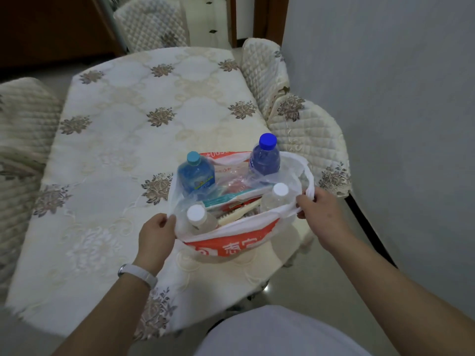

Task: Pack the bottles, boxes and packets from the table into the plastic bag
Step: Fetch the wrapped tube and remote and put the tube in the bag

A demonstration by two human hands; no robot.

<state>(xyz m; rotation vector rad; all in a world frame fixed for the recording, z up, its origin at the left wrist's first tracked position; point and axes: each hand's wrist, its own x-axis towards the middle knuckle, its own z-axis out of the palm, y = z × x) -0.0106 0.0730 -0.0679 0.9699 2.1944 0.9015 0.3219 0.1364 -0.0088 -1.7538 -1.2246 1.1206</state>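
Observation:
A white and orange plastic bag [231,244] sits on the table near its right front edge, mouth held wide. My left hand [156,233] pinches the bag's left rim and my right hand [318,209] grips its right handle. Inside stand a blue bottle with a teal cap [195,173], a bottle with a dark blue cap [264,158], and two clear bottles with white caps [199,217] [277,197]. Between them lie flat boxes and packets [236,201], partly hidden by the plastic.
The table [123,140] wears a cream floral cloth. Quilted chairs stand at the left [23,129], at the far end [151,24] and along the right [303,129]. A grey wall [398,98] runs close on the right, with tiled floor below.

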